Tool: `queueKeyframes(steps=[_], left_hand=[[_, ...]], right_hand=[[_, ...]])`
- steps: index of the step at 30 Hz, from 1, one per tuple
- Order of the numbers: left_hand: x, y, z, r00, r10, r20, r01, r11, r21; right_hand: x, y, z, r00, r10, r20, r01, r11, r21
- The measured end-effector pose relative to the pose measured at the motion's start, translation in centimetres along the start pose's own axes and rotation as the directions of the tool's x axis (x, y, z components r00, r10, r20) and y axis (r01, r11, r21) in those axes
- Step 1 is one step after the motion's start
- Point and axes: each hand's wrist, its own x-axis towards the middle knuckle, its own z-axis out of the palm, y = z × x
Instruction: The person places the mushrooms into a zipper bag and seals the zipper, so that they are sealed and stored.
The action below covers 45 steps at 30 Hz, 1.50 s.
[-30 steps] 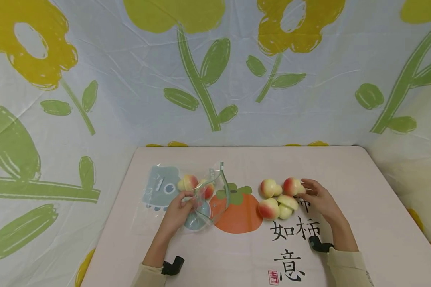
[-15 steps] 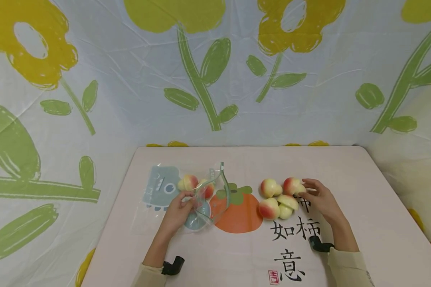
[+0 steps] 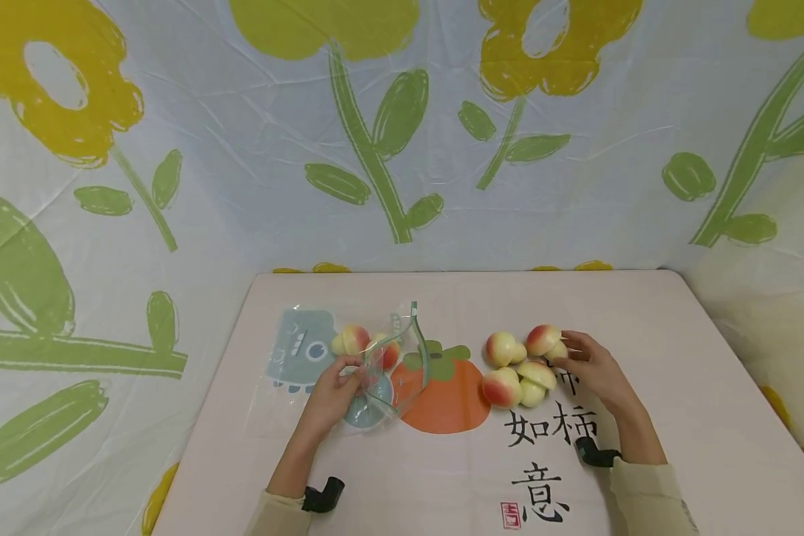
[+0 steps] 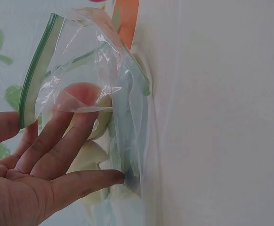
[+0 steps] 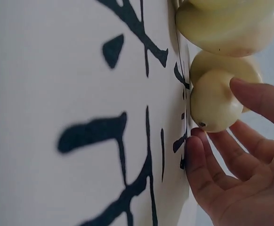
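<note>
In the head view, my left hand [image 3: 337, 391] holds the side of a clear zip bag [image 3: 412, 402] near its mouth. The green zip strip [image 4: 36, 70] stands apart from the opposite edge, so the mouth gapes. Two red-and-cream toy mushrooms [image 3: 353, 339] lie inside the bag. On the right, my right hand [image 3: 596, 372] grips the pale stem [image 5: 217, 101] of a toy mushroom [image 3: 543, 340], thumb on one side and fingers on the other. Close beside it are more of the same toy mushrooms [image 3: 501, 388], one with its cap [image 3: 537, 374] tilted over its stem.
A pale table cover [image 3: 429, 484] carries a printed orange persimmon [image 3: 445, 402], a blue cartoon figure and black characters [image 3: 543, 491]. Flower-printed cloth [image 3: 261, 149] hangs behind and at both sides. Black wrist mounts [image 3: 324, 495] sit on both forearms.
The toy mushroom at my right fingertips has shifted slightly away from me and tilted, opening a gap to its neighbour. My left hand and the zip bag have stayed put.
</note>
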Motion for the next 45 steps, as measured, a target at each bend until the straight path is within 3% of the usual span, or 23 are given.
queueKeyframes(steps=[9,16,25,32,35,38,45], left_hand=[[0.2,-0.2,-0.1,1.000,0.016,0.005,-0.016,1.000,-0.004],[0.1,-0.1,0.0,1.000,0.007,0.000,-0.007,1.000,0.002],[-0.9,2.2,-0.1,1.000,0.004,0.004,-0.004,1.000,-0.006],[0.0,-0.2,0.1,1.000,-0.004,-0.013,0.004,1.000,-0.008],[0.2,-0.4,0.1,1.000,-0.013,-0.016,0.013,1.000,-0.008],[-0.1,0.2,0.1,1.000,-0.015,-0.012,0.015,1.000,0.000],[-1.8,3.6,-0.2,1.000,0.011,0.013,-0.011,1.000,0.001]], right_hand=[[0.1,-0.1,0.0,0.999,0.015,-0.047,-0.016,1.000,-0.018],[-0.3,-0.5,0.0,0.996,-0.028,-0.088,0.029,1.000,0.000],[-0.9,-3.6,0.7,0.982,-0.111,-0.155,0.115,0.993,0.018],[-1.1,-5.9,2.0,0.973,-0.172,-0.154,0.179,0.983,0.028],[-1.1,-6.5,2.4,0.972,-0.191,-0.137,0.198,0.979,0.043],[-0.9,-6.9,3.1,0.975,-0.189,-0.115,0.199,0.977,0.077],[-0.3,-8.2,5.4,0.981,-0.190,-0.046,0.195,0.970,0.143]])
